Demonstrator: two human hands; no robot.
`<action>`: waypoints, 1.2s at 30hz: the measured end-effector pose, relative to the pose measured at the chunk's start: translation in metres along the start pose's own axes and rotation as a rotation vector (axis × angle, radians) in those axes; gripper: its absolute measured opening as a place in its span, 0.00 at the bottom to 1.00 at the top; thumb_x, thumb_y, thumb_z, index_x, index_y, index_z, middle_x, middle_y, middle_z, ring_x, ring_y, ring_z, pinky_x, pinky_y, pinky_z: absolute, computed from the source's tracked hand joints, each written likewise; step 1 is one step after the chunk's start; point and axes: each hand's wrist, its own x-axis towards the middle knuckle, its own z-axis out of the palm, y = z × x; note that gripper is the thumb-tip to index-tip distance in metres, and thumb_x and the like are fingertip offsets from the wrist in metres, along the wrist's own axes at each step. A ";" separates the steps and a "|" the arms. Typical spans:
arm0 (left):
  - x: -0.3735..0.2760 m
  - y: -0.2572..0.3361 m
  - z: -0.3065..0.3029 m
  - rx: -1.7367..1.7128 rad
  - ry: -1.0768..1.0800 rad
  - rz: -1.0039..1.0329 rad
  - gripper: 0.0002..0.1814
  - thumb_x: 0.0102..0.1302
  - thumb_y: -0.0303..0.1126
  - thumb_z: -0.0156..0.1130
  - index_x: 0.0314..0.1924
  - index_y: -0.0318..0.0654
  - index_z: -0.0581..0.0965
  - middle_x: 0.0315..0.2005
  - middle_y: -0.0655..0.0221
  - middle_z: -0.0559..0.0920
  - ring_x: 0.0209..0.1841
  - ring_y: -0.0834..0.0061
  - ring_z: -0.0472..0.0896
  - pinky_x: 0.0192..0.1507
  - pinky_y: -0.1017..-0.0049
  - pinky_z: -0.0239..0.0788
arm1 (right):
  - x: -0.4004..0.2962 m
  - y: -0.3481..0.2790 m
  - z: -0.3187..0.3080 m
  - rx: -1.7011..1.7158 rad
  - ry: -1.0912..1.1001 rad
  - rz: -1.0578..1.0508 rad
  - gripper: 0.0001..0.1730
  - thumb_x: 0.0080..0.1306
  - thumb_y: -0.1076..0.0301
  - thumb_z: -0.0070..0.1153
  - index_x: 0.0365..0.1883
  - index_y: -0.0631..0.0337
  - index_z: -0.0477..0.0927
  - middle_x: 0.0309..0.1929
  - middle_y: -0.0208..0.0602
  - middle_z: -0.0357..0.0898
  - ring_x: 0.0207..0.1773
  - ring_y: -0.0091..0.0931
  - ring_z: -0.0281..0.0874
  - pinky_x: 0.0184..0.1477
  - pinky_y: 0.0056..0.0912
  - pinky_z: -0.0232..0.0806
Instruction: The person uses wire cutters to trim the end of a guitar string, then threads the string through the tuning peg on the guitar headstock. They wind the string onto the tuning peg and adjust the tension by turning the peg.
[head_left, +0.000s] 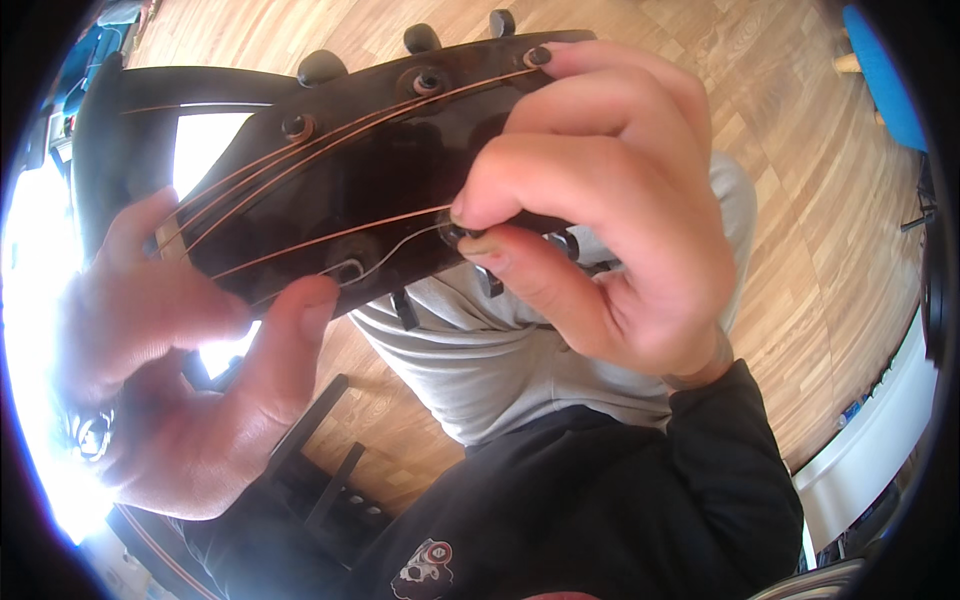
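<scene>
A dark guitar headstock (375, 172) lies slantwise before me, with tuning posts and pegs along both edges. Several bronze-coloured strings (300, 150) run along it from the nut (171, 238). My right hand (600, 202) pinches a dark post near the lower edge between thumb and index finger, where a thin silvery string (397, 251) ends. This string bends loosely past another post (352, 264). My left hand (202, 337) is at the nut end, a fingertip beside the nut and the thumb against the string at the lower edge; whether it grips the string, I cannot tell.
Below the headstock are my legs in light grey trousers (480, 360), above a wood-plank floor (795, 247). Dark bars of a stand or furniture (315, 420) stand at lower left. A blue seat (885, 82) is at upper right, a white furniture edge (862, 442) at lower right.
</scene>
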 end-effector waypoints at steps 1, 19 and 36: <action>0.001 0.001 0.001 0.013 0.001 0.012 0.16 0.51 0.20 0.73 0.29 0.41 0.71 0.24 0.70 0.74 0.38 0.70 0.81 0.58 0.56 0.68 | -0.001 0.001 0.001 -0.001 0.015 -0.002 0.13 0.46 0.72 0.65 0.33 0.57 0.81 0.32 0.29 0.78 0.41 0.31 0.72 0.57 0.43 0.61; 0.012 -0.009 0.006 -0.054 -0.072 0.126 0.11 0.52 0.23 0.74 0.29 0.40 0.77 0.31 0.59 0.83 0.24 0.74 0.79 0.31 0.78 0.73 | 0.002 -0.003 0.003 -0.074 -0.057 0.001 0.07 0.55 0.68 0.62 0.33 0.53 0.81 0.35 0.34 0.73 0.43 0.34 0.67 0.55 0.41 0.60; -0.008 -0.007 -0.005 0.075 0.023 -0.116 0.10 0.57 0.18 0.69 0.29 0.43 0.78 0.20 0.73 0.78 0.18 0.84 0.72 0.44 0.73 0.73 | 0.000 0.004 -0.014 0.153 -0.028 0.024 0.22 0.48 0.67 0.67 0.40 0.67 0.76 0.31 0.36 0.75 0.43 0.32 0.73 0.52 0.40 0.66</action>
